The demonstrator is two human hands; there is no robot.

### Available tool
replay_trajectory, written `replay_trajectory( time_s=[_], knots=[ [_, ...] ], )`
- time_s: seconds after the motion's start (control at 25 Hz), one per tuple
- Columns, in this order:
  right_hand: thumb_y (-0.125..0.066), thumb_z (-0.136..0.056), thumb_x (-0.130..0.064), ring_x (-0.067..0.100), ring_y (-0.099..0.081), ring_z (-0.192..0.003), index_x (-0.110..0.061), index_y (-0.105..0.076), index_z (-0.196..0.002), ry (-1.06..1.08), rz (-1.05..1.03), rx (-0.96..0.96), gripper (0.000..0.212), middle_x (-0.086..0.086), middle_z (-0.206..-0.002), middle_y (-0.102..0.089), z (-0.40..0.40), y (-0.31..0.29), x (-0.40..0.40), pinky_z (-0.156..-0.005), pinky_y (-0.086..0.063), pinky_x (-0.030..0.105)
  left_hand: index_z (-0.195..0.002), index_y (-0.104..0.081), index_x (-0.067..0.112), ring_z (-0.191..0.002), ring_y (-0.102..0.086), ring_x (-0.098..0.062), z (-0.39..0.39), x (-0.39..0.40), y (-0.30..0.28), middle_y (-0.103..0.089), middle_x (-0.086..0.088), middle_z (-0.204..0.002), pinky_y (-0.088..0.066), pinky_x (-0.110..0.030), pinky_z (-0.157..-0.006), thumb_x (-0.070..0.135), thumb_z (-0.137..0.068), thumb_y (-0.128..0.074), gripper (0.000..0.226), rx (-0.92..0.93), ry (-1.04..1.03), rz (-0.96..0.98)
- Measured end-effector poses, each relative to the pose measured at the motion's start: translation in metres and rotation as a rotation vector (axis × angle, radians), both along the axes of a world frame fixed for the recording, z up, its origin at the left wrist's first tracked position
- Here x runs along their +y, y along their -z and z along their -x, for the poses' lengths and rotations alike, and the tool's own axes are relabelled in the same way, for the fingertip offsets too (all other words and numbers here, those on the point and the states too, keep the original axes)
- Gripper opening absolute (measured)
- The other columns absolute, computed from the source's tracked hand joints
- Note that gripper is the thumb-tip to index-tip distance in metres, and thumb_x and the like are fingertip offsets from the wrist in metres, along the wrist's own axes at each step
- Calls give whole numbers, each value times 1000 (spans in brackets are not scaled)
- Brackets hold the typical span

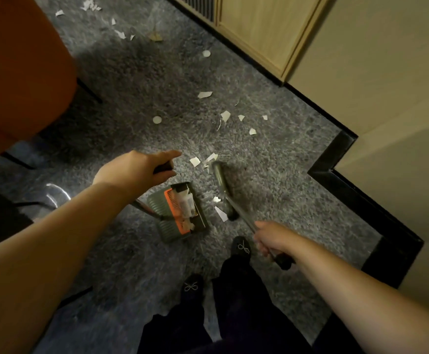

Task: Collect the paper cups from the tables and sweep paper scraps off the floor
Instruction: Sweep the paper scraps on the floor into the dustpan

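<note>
My left hand (134,169) is clenched round the dark handle (163,167) of the green dustpan (176,212), which sits on the grey carpet (131,80) just ahead of my two black shoes (241,247), its tray holding several white paper scraps beside an orange comb insert (176,208). My right hand (272,240) grasps the broom's metal shaft (241,215), and the broom head (221,180) lies on the carpet right of the pan, close but not touching it. Three scraps (221,213) lie between pan and broom, a few more at the broom's far tip, and roughly ten are scattered further out, including two round discs (157,120). A black skirting (336,159) steps round a wall corner on my right; an orange chair (21,72) bounds the left. Open carpet runs forward between them.
</note>
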State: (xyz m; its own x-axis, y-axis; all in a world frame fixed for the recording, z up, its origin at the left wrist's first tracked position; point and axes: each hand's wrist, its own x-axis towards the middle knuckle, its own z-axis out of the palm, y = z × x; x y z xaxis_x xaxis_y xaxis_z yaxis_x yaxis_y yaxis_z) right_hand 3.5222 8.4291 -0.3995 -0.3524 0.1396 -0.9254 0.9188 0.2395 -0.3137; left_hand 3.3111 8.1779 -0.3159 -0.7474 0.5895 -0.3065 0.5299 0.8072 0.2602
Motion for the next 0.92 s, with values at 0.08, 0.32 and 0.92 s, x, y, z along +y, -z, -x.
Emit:
replay_trajectory(
  time_s=[0.08,0.32,0.92],
  knots=[
    [-37,-96,-2,13,-44,-38,-13,-36,-143,-8,70,-32,48,9,-57,-48,6,0,1,-38,-36,20,-140,-33,55,-76,-62,-21,5,7,-2,-66,0,-93,-55,-34,-64,54,-92,-50,52,17,-2,47],
    [-37,-98,-2,5,-40,-33,-22,-33,-146,-50,224,-84,52,5,-60,-47,22,-22,19,-34,-31,15,-143,-28,55,-75,-61,-19,-6,27,-5,-64,4,-89,-54,-33,-64,58,-92,-42,54,16,22,92],
    [-36,-100,-5,4,-35,-31,-26,-17,-151,7,223,-97,59,2,-60,-40,24,-72,32,-34,-28,12,-144,-33,49,-81,-66,-23,-60,-48,-7,-69,1,-101,-49,-31,-63,51,-92,-51,55,15,-133,-9]
  ],
)
